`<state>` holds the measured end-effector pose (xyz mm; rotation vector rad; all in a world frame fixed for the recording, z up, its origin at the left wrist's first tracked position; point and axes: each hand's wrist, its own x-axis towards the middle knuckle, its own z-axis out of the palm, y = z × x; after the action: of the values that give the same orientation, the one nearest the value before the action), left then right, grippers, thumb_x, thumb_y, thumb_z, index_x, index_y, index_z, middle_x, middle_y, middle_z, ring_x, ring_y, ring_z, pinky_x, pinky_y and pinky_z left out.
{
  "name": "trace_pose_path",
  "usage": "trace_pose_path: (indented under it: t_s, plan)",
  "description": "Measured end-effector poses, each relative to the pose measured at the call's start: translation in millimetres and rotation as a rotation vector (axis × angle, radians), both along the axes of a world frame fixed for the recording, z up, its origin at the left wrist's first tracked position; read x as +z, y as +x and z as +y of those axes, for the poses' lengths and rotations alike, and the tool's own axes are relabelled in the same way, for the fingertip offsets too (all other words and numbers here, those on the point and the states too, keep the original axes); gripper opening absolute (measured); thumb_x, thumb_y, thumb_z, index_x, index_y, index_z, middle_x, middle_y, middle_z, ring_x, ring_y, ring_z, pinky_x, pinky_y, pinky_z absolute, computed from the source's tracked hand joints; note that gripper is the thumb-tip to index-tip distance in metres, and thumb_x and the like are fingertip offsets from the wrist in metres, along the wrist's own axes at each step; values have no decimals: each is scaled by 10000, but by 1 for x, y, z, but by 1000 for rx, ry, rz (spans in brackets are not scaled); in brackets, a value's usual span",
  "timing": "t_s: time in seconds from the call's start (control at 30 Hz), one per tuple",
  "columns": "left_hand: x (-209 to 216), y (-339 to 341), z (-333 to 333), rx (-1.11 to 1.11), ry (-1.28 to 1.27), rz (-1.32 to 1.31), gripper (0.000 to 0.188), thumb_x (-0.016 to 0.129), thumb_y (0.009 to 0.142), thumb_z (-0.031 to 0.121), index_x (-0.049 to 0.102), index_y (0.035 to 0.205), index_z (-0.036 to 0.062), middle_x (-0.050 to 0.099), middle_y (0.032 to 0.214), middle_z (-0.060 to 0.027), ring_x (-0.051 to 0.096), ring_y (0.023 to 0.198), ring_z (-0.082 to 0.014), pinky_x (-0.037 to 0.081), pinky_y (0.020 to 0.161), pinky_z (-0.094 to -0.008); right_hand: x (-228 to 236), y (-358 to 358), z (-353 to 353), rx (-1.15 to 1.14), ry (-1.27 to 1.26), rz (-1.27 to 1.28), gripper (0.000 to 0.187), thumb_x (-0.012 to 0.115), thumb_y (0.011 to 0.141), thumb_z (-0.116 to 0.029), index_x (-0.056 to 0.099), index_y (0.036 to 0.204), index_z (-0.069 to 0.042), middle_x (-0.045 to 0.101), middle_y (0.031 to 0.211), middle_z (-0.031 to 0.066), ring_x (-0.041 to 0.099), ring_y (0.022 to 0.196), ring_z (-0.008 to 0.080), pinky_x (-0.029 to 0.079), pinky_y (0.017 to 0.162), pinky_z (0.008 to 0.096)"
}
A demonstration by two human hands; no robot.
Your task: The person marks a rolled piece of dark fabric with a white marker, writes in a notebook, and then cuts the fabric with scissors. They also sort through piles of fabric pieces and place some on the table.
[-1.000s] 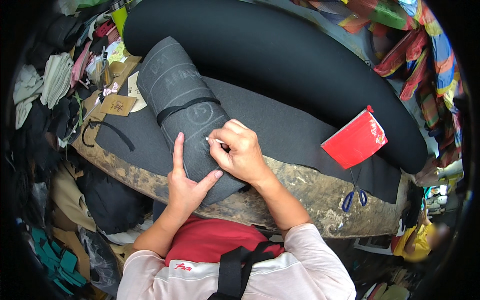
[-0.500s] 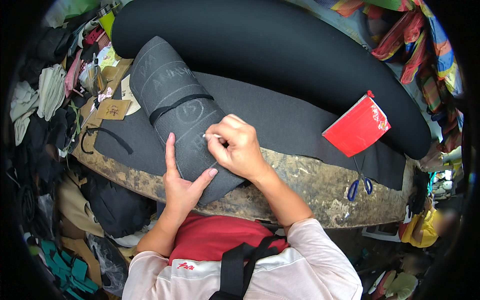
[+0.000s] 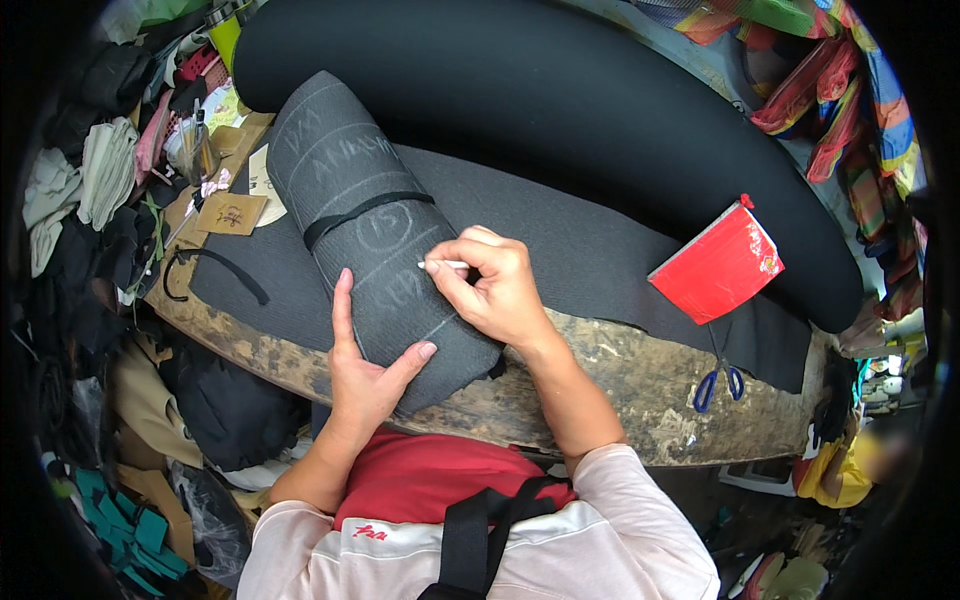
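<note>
A rolled bundle of dark grey fabric (image 3: 335, 120) lies aslant on the table, bound round its middle by a black strip (image 3: 365, 207). Pale lines, lettering and a ring are marked on its surface. My right hand (image 3: 495, 290) pinches a short white stick of chalk (image 3: 447, 265), its tip at the fabric just below the ring. Against the bundle's near end rests my left hand (image 3: 365, 372), fingers stretched out and thumb spread, steadying it from the left and front.
Beneath the bundle, a grey fabric sheet (image 3: 560, 230) covers part of the worn wooden table (image 3: 620, 380). A thick black roll (image 3: 520, 70) spans the back. A red notebook (image 3: 715, 265) and blue-handled scissors (image 3: 718, 385) lie right. Cloth piles (image 3: 105, 170) crowd the left; someone in yellow (image 3: 832, 475) is far right.
My right hand has shifted slightly right and the chalk has moved along the fabric, with more pale marks showing beneath the ring. My left hand stays at the bundle's near end.
</note>
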<state>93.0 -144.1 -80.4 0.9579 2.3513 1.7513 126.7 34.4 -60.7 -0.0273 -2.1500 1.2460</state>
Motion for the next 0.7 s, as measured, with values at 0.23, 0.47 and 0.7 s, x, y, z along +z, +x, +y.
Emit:
trace_pose_path:
  t_s: [0.23, 0.47, 0.7]
  plan:
    - [2, 1, 1, -27, 69, -92, 1005, 801, 653, 80, 182, 1442, 41, 536, 1215, -244, 539, 1127, -277, 398, 996, -378, -3, 1, 7, -1, 67, -24, 37, 661, 690, -44, 652, 692, -8, 551, 575, 76, 517, 529, 192, 417, 502, 311]
    - [-1, 1, -1, -24, 83, -131, 1003, 799, 650, 69, 185, 1443, 47, 537, 1211, -238, 539, 1124, -275, 402, 989, -374, -14, -4, 10, -70, -44, 11, 14, 656, 751, -14, 666, 748, -4, 575, 627, 49, 507, 543, 85, 395, 500, 239]
    - [-3, 2, -5, -2, 62, -161, 1017, 809, 649, 92, 183, 1449, 61, 554, 1194, -227, 555, 1105, -259, 420, 970, -358, -17, 8, 8, -62, -43, -88, 15, 643, 762, 8, 650, 749, 12, 600, 660, 74, 534, 566, 142, 410, 509, 260]
